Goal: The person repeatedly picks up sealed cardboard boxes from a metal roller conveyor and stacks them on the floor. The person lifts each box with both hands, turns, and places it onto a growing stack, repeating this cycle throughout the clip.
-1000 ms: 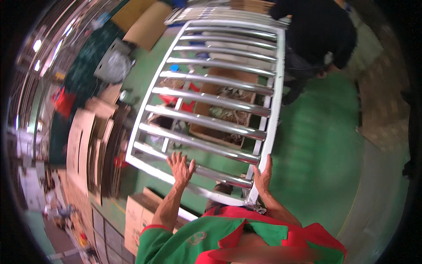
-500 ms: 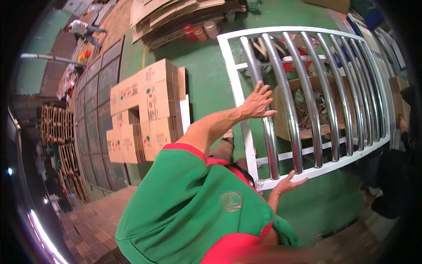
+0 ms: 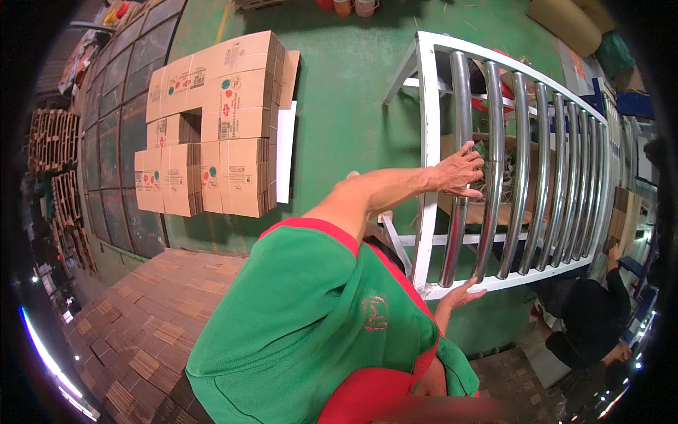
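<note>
A roller conveyor with steel rollers (image 3: 521, 177) in a white metal frame (image 3: 427, 141) stands at my right. My left hand (image 3: 458, 172) lies over the first roller, palm down, fingers loosely spread and not wrapped round it. At the frame's near lower corner is my right hand (image 3: 462, 293), its fingers stretched out beside the white rail; whether it presses on the rail I cannot tell. Neither hand holds anything. Through the rollers shows an open cardboard box (image 3: 441, 203) with tangled scraps inside.
Tied stacks of flat cardboard cartons (image 3: 240, 127) stand on the green floor (image 3: 339, 113) to the left. Flattened brown cardboard (image 3: 162, 311) fills the lower left. A person in dark clothes (image 3: 590, 318) bends beyond the conveyor at right. Wooden pallets (image 3: 53, 141) stand far left.
My view has shifted, bringing the carton stacks higher and the person at right into clearer sight. My left hand still lies at the first roller, its fingers less widely spread.
</note>
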`<move>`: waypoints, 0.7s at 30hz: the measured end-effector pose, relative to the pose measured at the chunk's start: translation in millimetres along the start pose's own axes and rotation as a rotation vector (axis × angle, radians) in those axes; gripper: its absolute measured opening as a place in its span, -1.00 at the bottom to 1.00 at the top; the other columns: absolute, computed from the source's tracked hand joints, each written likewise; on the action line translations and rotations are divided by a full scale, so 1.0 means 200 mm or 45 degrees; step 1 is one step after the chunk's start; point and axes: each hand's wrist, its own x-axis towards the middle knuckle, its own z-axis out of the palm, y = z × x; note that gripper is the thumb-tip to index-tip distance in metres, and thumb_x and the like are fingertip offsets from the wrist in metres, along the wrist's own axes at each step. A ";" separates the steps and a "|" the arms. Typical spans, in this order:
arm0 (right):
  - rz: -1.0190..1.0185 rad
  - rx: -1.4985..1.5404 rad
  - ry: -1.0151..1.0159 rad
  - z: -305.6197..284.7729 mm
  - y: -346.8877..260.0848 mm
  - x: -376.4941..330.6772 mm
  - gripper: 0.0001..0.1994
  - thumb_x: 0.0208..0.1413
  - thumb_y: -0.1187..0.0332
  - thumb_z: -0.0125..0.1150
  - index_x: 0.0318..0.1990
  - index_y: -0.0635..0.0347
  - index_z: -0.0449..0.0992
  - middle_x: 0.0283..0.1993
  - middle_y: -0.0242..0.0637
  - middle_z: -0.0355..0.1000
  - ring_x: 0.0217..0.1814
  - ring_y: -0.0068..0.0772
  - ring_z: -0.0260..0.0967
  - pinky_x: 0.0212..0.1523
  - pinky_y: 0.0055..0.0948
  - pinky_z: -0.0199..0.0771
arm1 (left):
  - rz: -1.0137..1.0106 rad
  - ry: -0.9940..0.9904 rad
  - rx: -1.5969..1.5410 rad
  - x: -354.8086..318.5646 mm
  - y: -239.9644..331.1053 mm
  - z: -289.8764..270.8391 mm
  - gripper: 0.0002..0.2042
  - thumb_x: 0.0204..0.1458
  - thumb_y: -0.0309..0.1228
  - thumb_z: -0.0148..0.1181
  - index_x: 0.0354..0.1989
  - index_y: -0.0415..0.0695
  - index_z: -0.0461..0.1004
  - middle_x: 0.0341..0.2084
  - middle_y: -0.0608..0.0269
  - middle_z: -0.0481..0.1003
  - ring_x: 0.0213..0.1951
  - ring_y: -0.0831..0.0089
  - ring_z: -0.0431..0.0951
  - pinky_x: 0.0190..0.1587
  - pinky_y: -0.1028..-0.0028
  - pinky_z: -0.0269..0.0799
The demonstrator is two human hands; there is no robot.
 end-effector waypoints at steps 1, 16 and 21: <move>-0.026 0.033 -0.006 0.01 0.01 0.01 -0.18 0.24 -0.18 0.02 0.49 0.04 -0.12 0.40 0.29 0.06 0.33 0.33 0.18 0.29 0.04 0.22 | 0.068 -0.050 -0.046 -0.01 -0.03 -0.01 -0.33 0.12 0.26 -0.05 -0.20 -0.23 0.55 -0.02 -0.07 0.40 0.15 0.06 0.29 0.42 -0.10 -0.22; 0.043 0.086 -0.042 0.02 0.02 0.01 -0.16 0.24 -0.20 0.00 0.49 0.06 -0.14 0.50 0.21 -0.15 0.41 0.29 0.08 0.35 0.03 0.14 | -0.238 0.184 0.100 -0.02 -0.29 -0.05 -0.25 0.14 0.26 -0.09 0.29 -0.13 0.29 0.30 -0.04 0.21 0.38 0.01 0.09 0.42 -0.05 -0.12; 0.063 0.116 -0.021 0.02 0.02 0.02 -0.17 0.25 -0.18 0.01 0.49 0.07 -0.12 0.49 0.20 -0.11 0.40 0.28 0.10 0.36 0.03 0.14 | -0.246 0.194 0.045 -0.01 -0.28 -0.10 -0.29 0.13 0.20 0.00 0.26 -0.15 0.31 0.26 -0.06 0.24 0.35 0.00 0.13 0.39 -0.02 -0.06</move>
